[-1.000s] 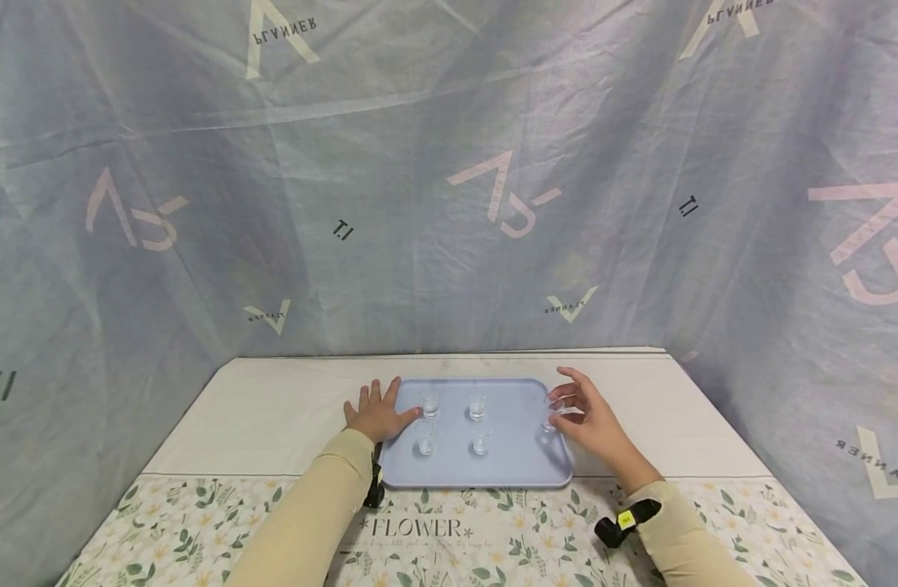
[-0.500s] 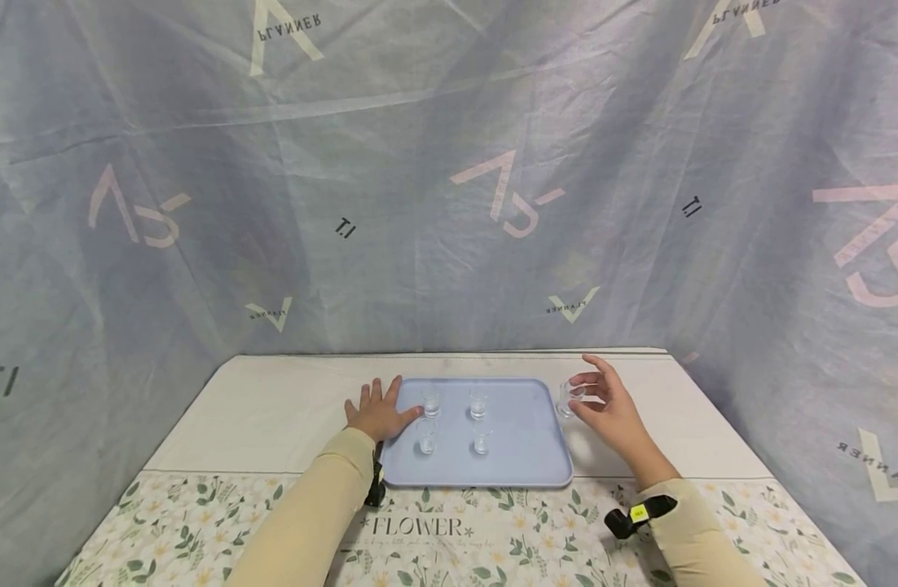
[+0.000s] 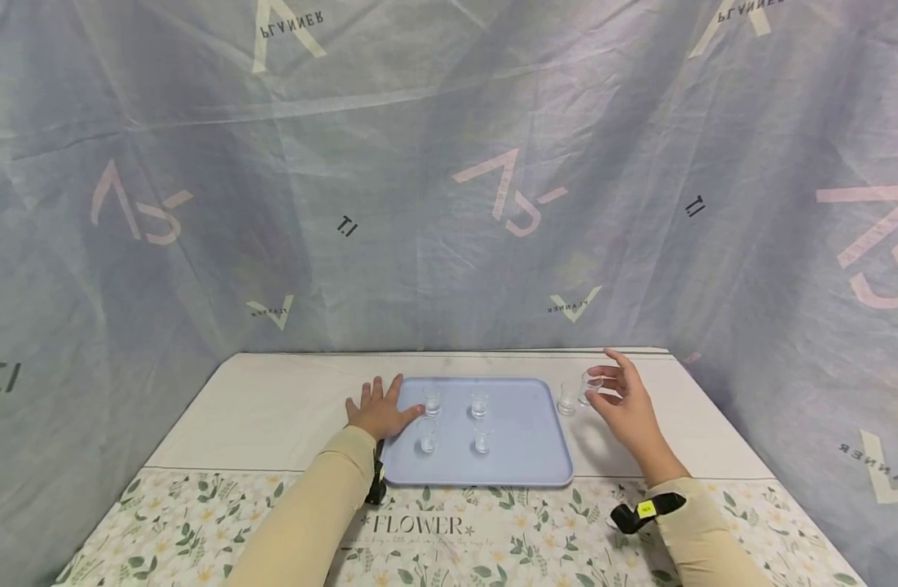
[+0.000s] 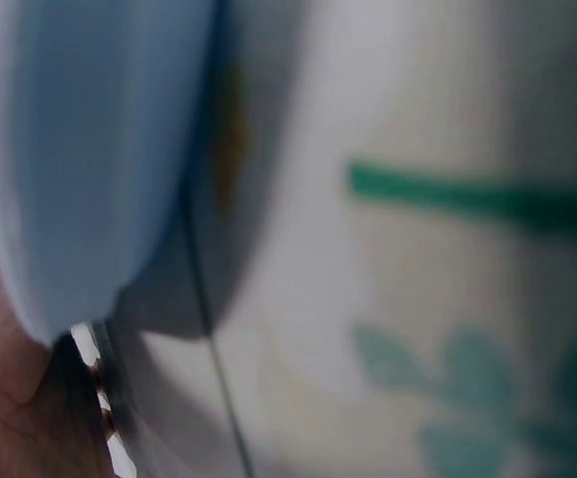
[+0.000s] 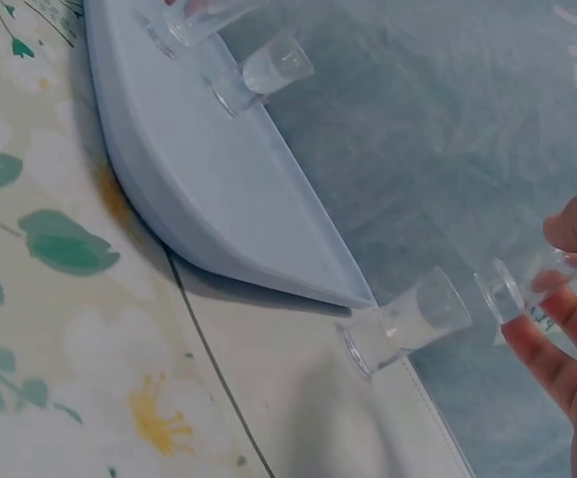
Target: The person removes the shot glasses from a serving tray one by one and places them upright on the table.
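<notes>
My right hand (image 3: 625,405) pinches a clear shot glass (image 3: 590,390) between thumb and fingers, to the right of the tray. In the right wrist view this held glass (image 5: 527,282) is upright relative to the table, base towards it. A second shot glass (image 3: 567,398) stands on the table just outside the tray's right rim, close to the held one. My left hand (image 3: 379,414) lies with fingers spread at the left rim of the blue tray (image 3: 522,469). Its thumb reaches over the rim towards a shot glass (image 3: 432,402) on the tray.
On the tray's left half and middle stand several shot glasses, among them one at the back middle (image 3: 479,403), one in front of it (image 3: 482,440) and one at front left (image 3: 428,440). A floral cloth (image 3: 522,530) covers the table front; a grey curtain (image 3: 390,269) encloses the table.
My right hand has moved right with its shot glass, from over the tray's right edge to beyond it. The shot glass beside the tray now shows fully. The left hand stays put.
</notes>
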A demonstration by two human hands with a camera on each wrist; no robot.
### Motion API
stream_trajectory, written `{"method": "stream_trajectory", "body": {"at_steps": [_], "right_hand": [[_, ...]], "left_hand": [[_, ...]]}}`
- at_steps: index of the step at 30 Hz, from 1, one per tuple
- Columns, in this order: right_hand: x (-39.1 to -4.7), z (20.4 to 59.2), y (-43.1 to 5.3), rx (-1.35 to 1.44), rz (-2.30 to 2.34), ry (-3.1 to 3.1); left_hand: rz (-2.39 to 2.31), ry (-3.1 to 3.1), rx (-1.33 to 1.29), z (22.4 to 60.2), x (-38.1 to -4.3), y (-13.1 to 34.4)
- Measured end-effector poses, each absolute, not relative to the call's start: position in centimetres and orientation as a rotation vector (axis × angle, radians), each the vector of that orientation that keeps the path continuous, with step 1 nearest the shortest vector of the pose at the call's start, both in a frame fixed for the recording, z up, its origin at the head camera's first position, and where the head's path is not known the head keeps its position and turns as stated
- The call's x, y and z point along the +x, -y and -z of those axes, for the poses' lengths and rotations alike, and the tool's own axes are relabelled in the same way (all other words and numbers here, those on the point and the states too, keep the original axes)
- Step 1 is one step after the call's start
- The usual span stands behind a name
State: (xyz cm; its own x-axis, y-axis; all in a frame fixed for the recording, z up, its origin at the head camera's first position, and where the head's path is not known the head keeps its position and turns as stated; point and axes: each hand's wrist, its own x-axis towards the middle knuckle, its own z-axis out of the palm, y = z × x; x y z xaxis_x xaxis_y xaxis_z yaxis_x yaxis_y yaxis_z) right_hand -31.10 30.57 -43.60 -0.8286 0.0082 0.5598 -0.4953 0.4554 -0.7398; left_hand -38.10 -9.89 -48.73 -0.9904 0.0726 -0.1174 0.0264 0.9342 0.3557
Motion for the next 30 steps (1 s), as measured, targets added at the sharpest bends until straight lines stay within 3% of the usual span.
{"method": "stream_trajectory", "body": {"at_steps": [5, 12, 30], "right_hand": [[-31.2, 43.5, -31.0, 0.355, -1.344, 2.215], [-33.6, 46.5, -33.0, 0.264, -1.321, 2.219], [-34.4, 48.7, -34.0, 0.130, -1.309, 2.276]], "left_hand": [[-0.539, -2.962, 0.076, 48.8, -38.2, 9.9], [-0.538, -2.965, 0.074, 48.8, -38.2, 9.9], [-0.547, -2.966, 0.081, 48.6, -38.0, 9.9]]}}
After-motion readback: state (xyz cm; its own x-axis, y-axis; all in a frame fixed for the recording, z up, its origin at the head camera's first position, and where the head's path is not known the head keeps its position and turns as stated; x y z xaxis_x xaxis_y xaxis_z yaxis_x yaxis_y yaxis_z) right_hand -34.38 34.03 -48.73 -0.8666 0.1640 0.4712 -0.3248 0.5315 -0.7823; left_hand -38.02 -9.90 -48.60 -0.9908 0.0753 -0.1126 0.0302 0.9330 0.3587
